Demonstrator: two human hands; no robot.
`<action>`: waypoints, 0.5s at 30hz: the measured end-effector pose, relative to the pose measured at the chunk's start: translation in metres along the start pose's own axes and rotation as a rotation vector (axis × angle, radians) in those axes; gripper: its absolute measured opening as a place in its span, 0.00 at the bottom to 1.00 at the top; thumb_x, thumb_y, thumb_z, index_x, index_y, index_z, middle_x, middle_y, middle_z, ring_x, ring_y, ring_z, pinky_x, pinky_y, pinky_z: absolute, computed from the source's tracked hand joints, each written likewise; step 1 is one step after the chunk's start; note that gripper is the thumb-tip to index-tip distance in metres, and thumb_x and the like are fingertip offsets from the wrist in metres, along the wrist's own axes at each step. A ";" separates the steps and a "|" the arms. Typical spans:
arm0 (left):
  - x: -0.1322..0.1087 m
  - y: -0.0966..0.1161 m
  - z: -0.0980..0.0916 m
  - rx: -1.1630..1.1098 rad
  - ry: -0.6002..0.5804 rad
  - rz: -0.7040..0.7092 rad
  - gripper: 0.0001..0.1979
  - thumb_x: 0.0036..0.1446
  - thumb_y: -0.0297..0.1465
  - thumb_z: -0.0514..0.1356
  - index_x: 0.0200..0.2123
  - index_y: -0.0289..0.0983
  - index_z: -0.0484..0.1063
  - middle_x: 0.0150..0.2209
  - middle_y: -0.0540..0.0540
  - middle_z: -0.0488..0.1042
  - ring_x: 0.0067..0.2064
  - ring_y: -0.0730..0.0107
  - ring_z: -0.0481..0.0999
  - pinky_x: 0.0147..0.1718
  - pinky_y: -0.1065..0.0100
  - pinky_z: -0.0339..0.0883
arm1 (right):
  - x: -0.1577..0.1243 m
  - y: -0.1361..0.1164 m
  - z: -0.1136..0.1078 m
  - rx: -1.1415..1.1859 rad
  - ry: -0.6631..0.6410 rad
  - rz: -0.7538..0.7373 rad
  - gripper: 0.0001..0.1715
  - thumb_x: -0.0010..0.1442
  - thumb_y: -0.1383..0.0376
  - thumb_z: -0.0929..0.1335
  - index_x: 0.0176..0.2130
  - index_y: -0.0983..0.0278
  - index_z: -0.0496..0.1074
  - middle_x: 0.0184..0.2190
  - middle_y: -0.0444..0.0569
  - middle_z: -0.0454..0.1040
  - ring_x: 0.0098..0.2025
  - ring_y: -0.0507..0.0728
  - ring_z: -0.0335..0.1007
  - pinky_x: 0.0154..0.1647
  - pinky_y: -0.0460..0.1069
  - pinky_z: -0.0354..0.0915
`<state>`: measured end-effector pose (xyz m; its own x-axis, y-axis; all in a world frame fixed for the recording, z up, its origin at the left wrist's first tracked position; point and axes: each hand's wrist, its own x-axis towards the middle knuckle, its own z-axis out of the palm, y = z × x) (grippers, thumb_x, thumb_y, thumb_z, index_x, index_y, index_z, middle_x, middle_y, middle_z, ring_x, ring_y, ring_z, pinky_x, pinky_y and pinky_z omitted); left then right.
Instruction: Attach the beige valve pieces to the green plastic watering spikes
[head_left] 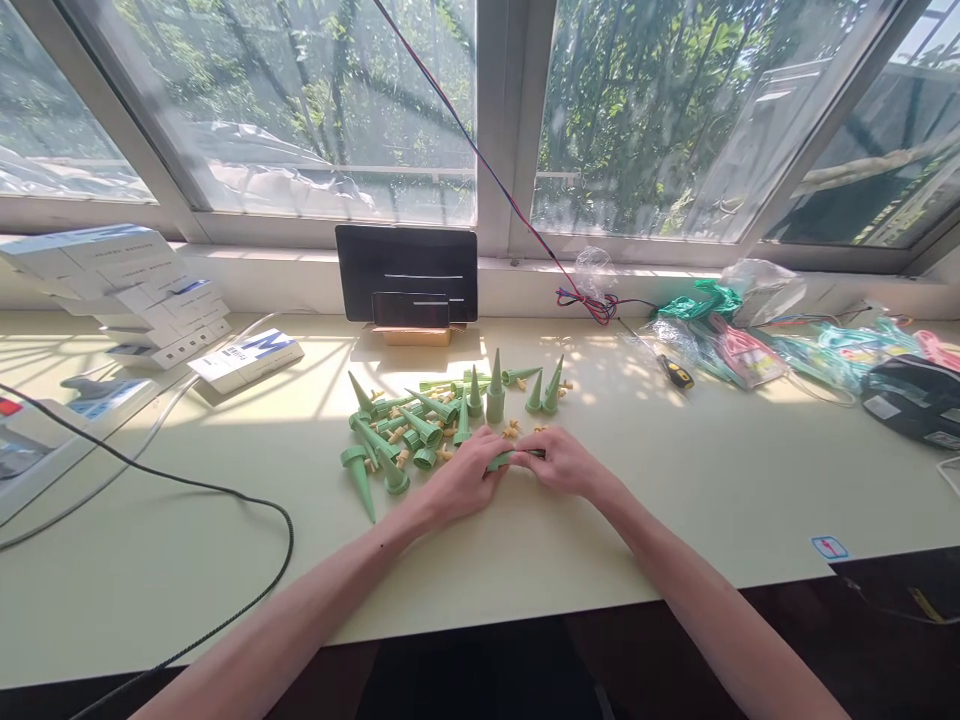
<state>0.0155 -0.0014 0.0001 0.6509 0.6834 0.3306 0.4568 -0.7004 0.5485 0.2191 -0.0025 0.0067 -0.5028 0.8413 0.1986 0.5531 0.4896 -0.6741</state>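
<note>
Near the middle of the table, my left hand (471, 478) and my right hand (561, 461) meet around one green plastic watering spike (498, 461). The fingers of both are closed on it and hide most of its length. Just beyond them lie small yellowish plastic valves (511, 429). To the left spreads a loose pile of similar green spikes (424, 428) with more valves among them, some standing, others on their sides. A taller green spike (496, 390) stands upright behind my hands, and a pair of spikes (553, 388) stands to its right.
A black tablet (409, 262) leans at the back with a phone (410, 309) before it. White boxes (142, 290) are stacked at left; a black cable (247, 497) crosses the table there. A screwdriver (676, 373) and bagged cables (742, 350) lie at right, beside a black case (913, 398).
</note>
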 end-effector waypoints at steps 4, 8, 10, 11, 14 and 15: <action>0.000 0.000 0.000 0.004 -0.008 -0.005 0.12 0.63 0.24 0.53 0.44 0.38 0.74 0.35 0.44 0.74 0.41 0.61 0.69 0.40 0.62 0.67 | 0.000 0.000 0.001 -0.021 0.003 0.001 0.19 0.63 0.62 0.65 0.23 0.66 0.72 0.20 0.39 0.47 0.25 0.50 0.40 0.26 0.46 0.42; 0.000 -0.001 0.001 0.013 -0.021 -0.015 0.11 0.63 0.24 0.53 0.43 0.38 0.74 0.33 0.45 0.73 0.41 0.61 0.68 0.39 0.62 0.67 | 0.000 -0.001 0.000 -0.040 -0.002 0.000 0.17 0.64 0.63 0.64 0.26 0.66 0.74 0.20 0.39 0.49 0.25 0.49 0.42 0.26 0.46 0.43; 0.000 -0.001 0.001 0.013 -0.021 -0.016 0.11 0.63 0.24 0.53 0.43 0.38 0.74 0.33 0.45 0.73 0.41 0.61 0.68 0.39 0.63 0.67 | 0.001 -0.002 -0.001 -0.049 -0.008 0.004 0.17 0.63 0.63 0.65 0.25 0.66 0.73 0.19 0.39 0.49 0.25 0.49 0.41 0.26 0.46 0.42; 0.000 -0.001 0.001 0.011 -0.020 -0.016 0.11 0.63 0.24 0.53 0.43 0.38 0.74 0.33 0.45 0.73 0.41 0.61 0.68 0.39 0.63 0.67 | 0.001 -0.002 -0.001 -0.056 -0.010 0.006 0.18 0.63 0.63 0.65 0.24 0.66 0.73 0.19 0.39 0.49 0.25 0.49 0.41 0.26 0.47 0.42; 0.000 -0.001 0.001 0.007 -0.016 -0.021 0.11 0.63 0.23 0.53 0.43 0.38 0.74 0.34 0.45 0.73 0.42 0.61 0.68 0.40 0.63 0.67 | 0.001 -0.003 -0.001 -0.081 -0.012 0.012 0.17 0.63 0.63 0.65 0.25 0.66 0.74 0.19 0.39 0.50 0.25 0.49 0.41 0.27 0.47 0.42; 0.000 0.000 0.001 0.005 -0.016 -0.023 0.11 0.63 0.24 0.53 0.43 0.38 0.74 0.34 0.45 0.73 0.42 0.61 0.68 0.40 0.63 0.67 | 0.001 -0.003 -0.001 -0.089 -0.013 0.014 0.17 0.63 0.63 0.65 0.26 0.66 0.75 0.19 0.39 0.50 0.25 0.49 0.42 0.27 0.47 0.42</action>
<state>0.0159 -0.0012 -0.0006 0.6500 0.6957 0.3058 0.4743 -0.6858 0.5520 0.2180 -0.0032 0.0094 -0.5028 0.8454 0.1804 0.6165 0.4970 -0.6107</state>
